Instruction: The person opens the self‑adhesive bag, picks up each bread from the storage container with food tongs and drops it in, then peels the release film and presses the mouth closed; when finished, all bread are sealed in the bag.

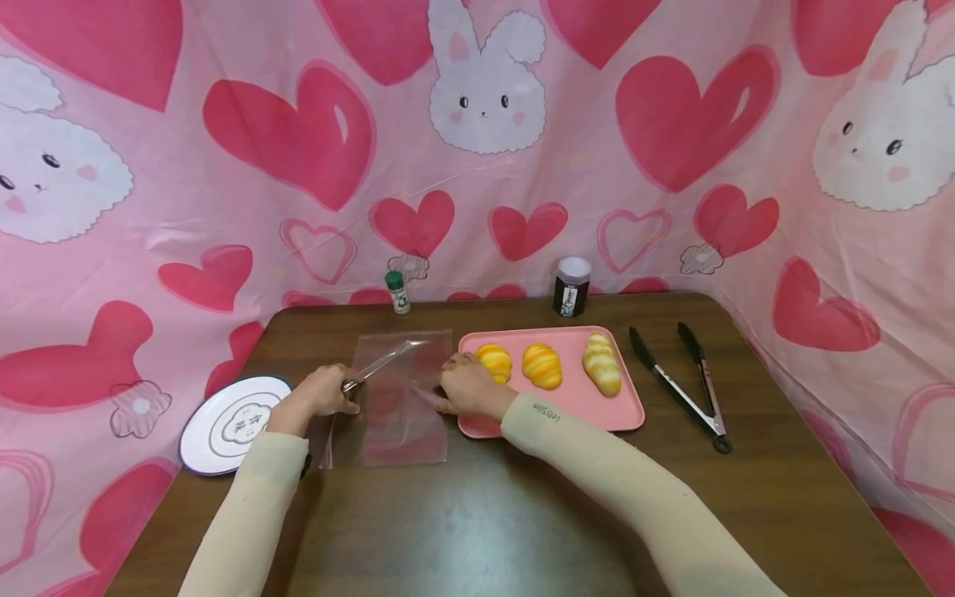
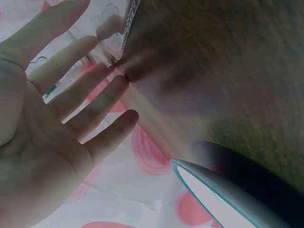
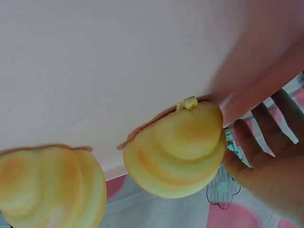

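Observation:
A clear plastic bag [image 1: 406,431] lies on the brown table between the two hands, with one fold raised near the left hand [image 1: 328,391]. That hand touches the bag's left edge; in the left wrist view its fingers [image 2: 102,107] are straight and spread, with clear film right at the fingertips. At the bag's right side, the right hand [image 1: 466,385] pinches the film, creases running toward its thumb. The right forearm crosses over the pink tray [image 1: 567,419]. Close to the right hand is a yellow bread roll [image 1: 494,362], largest in the right wrist view.
A second roll [image 1: 542,366] and a longer bread [image 1: 601,365] sit on the tray. Black-tipped tongs [image 1: 690,402] lie spread at right. A white plate [image 1: 224,423] is left of the left hand. Behind stand a green-capped shaker [image 1: 398,294] and a dark jar [image 1: 571,290].

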`<state>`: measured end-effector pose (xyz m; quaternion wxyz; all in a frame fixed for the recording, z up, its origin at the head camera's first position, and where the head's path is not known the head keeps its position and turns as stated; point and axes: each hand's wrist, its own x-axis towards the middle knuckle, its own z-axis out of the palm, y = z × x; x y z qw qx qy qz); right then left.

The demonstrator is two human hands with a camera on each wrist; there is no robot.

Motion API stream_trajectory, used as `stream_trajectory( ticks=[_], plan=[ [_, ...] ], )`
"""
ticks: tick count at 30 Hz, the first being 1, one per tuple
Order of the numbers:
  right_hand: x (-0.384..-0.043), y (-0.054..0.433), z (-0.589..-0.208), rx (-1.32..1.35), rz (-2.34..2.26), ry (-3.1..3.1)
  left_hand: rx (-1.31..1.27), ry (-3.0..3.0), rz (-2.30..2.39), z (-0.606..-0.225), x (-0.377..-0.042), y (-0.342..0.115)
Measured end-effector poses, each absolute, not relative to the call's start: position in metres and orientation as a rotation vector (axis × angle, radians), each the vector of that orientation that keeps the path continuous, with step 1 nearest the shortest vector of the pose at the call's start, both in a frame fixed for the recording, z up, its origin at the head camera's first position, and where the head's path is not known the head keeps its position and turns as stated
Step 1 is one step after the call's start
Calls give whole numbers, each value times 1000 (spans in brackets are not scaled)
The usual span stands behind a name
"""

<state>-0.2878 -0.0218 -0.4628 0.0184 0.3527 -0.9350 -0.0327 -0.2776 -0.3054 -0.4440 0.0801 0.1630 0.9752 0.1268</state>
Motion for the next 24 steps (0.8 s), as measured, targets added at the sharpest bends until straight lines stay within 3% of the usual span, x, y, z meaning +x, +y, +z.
stream_trajectory(
  ticks=[24],
  plan=[
    [-286,-21,-461,1142,-87,-2813,490,2943,365,-444,-277,-305]
  ],
)
